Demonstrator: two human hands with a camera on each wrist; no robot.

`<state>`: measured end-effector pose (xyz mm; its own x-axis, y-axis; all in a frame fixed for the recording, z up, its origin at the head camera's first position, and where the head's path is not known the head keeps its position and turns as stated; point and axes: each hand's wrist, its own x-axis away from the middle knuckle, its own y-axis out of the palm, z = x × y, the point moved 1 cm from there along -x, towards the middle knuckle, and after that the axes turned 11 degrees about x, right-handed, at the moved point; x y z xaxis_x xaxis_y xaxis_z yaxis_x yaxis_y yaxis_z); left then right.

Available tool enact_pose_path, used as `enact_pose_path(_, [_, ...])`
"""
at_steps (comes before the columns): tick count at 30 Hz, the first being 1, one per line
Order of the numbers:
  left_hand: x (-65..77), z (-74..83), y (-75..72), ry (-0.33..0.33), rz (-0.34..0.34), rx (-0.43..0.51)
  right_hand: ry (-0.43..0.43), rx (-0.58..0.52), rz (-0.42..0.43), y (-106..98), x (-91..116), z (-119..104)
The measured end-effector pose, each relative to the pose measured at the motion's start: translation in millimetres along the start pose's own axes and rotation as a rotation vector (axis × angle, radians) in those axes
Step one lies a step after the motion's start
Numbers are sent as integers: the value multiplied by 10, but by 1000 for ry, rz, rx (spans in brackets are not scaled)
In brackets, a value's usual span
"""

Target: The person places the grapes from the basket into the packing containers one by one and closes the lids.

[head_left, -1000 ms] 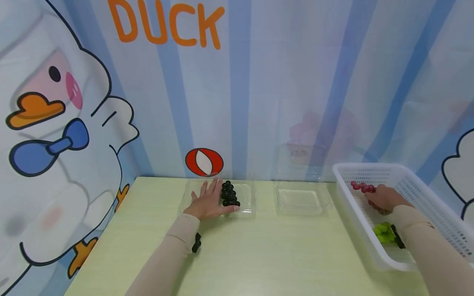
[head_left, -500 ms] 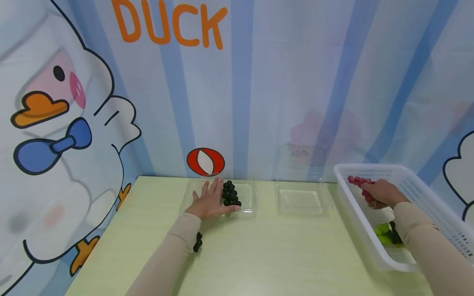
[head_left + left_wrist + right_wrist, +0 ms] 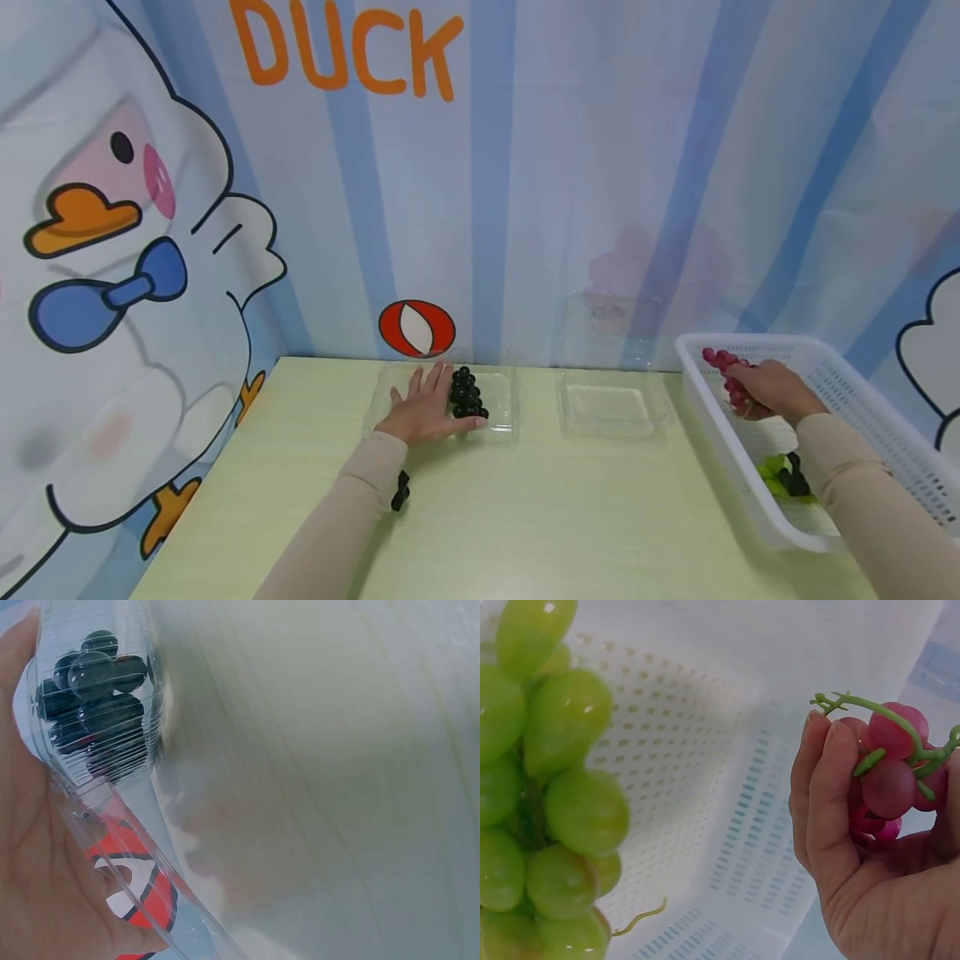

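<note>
My left hand lies with spread fingers over the left side of a clear plastic clamshell box. A bunch of black grapes sits in that box, right beside the fingers; in the left wrist view the black grapes show through its ribbed wall. My right hand grips a bunch of red grapes above the white basket. Fingers and thumb curl round the red grapes in the right wrist view, their green stem upward. Green grapes appear large at the left there.
The white perforated basket stands at the table's right, with green grapes inside, partly behind a dark wrist device. A second clear box lies with its lid raised against the curtain. The pale table reaches the curtain.
My right hand has lifted the red grapes up off the basket's inside and slightly left. More of the green grapes' area came into view. My left hand has stayed on the box.
</note>
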<state>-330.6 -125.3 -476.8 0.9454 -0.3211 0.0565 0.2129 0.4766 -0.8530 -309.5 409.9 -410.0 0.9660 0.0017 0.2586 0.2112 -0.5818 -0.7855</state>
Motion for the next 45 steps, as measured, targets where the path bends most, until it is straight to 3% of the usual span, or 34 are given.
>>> enact_pose_path(11, [17, 10, -14, 0, 4, 0, -4, 59, 57, -24, 65, -299])
enact_pose_path(22, [-45, -18, -4, 5, 9, 7, -31, 37, 56, -17, 127, -744])
enact_pose_path(45, [-23, -20, 18, 2, -1, -7, -100, -89, 9, 443, 45, -1380])
